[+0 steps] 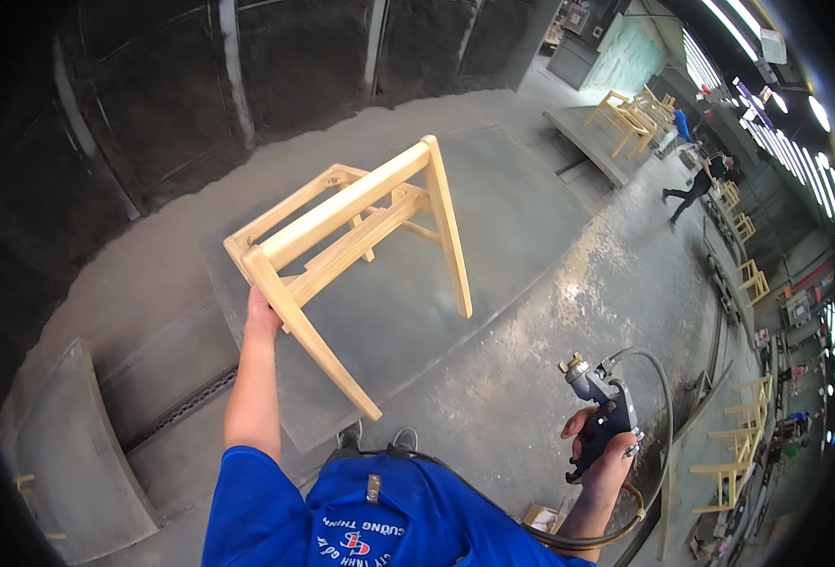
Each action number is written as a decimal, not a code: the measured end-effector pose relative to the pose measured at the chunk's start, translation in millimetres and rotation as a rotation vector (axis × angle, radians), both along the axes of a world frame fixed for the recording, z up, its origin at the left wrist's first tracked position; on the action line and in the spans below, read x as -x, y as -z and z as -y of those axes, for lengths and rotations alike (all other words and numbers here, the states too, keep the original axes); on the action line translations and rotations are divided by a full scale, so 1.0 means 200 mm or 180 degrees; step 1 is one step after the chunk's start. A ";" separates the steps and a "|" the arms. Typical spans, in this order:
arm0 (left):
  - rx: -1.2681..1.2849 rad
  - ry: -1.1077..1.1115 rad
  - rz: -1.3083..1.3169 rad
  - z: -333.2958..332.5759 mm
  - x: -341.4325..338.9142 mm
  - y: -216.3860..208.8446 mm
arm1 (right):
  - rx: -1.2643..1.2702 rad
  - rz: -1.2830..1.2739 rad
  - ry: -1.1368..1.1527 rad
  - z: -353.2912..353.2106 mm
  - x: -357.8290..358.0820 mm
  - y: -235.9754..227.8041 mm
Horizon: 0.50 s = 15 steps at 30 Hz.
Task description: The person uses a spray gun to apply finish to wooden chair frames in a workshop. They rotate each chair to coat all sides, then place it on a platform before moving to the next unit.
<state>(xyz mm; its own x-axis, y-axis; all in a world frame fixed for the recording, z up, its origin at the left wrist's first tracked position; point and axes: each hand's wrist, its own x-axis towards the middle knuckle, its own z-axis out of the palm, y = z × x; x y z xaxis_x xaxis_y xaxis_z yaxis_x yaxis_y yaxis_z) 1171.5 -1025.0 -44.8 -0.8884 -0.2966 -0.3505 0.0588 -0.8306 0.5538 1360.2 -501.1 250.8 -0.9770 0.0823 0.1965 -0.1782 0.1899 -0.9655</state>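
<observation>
A pale wooden chair frame (344, 210) stands tilted in front of me, with its legs spread and no seat panel. My left hand (262, 312) is closed round its lower left corner; most of the fingers are hidden behind the wood. Off to the right, well apart from the frame, my right hand (606, 457) grips a dark spray gun (613, 412) with a brass-coloured fitting at its front. A grey hose (669, 402) loops from the gun down past my right wrist.
Beneath the chair frame lies a flat grey board (521, 198). Dark panelled walls (294, 57) rise at the far left. A curved grey panel (77, 454) stands lower left. More chair frames (739, 444) line the right side. A person (696, 189) strides at the far right.
</observation>
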 end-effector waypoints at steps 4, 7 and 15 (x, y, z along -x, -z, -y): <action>-0.0210 -0.0628 -0.0020 -0.28 -0.12 0.08 | -0.0087 0.0211 0.0185 0.07 -0.03 -0.07; -0.0273 -0.0788 0.0760 -0.41 -0.18 0.16 | -0.0194 0.0385 0.0384 0.09 -0.04 -0.14; -0.0069 0.0095 0.0806 -0.20 0.09 0.47 | -0.0362 0.0901 0.0279 0.22 -0.15 -0.27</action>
<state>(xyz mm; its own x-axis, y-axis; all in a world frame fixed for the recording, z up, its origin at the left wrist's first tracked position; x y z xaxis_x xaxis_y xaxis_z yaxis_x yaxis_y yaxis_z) 1153.8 -984.0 -138.0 -0.7797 -0.2616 -0.5689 -0.1041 -0.8417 0.5298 1390.4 -546.0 305.2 -0.9844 0.1616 -0.0695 0.1164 0.3023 -0.9461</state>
